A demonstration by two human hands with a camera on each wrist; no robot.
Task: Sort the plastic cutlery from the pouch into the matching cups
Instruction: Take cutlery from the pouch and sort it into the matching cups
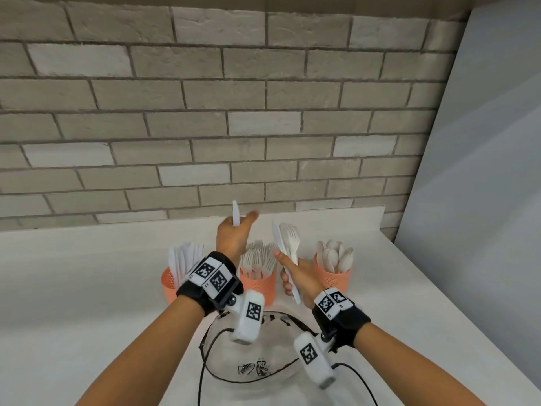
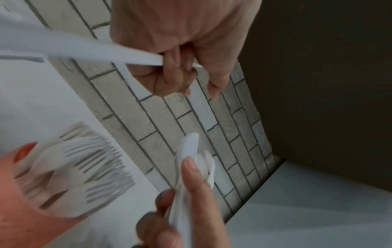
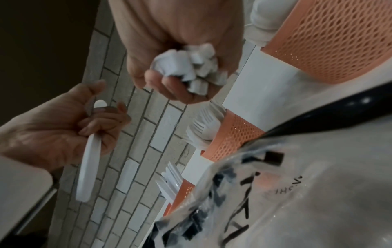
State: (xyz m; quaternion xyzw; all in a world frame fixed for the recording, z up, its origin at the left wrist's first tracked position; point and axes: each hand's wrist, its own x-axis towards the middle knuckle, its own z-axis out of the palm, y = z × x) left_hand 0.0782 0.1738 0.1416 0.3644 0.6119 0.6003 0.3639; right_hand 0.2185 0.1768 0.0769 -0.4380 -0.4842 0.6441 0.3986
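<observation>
My left hand is raised above the cups and grips a single white plastic knife, blade pointing up. Just right of it, my right hand grips a bundle of white cutlery, forks and at least one knife, by the handles. Three orange mesh cups stand in a row behind the hands: the knife cup on the left, the fork cup in the middle, the spoon cup on the right. The clear pouch lies on the counter below my wrists.
The white counter ends at a brick wall behind the cups. A grey panel leans at the right. A black cord runs around the pouch.
</observation>
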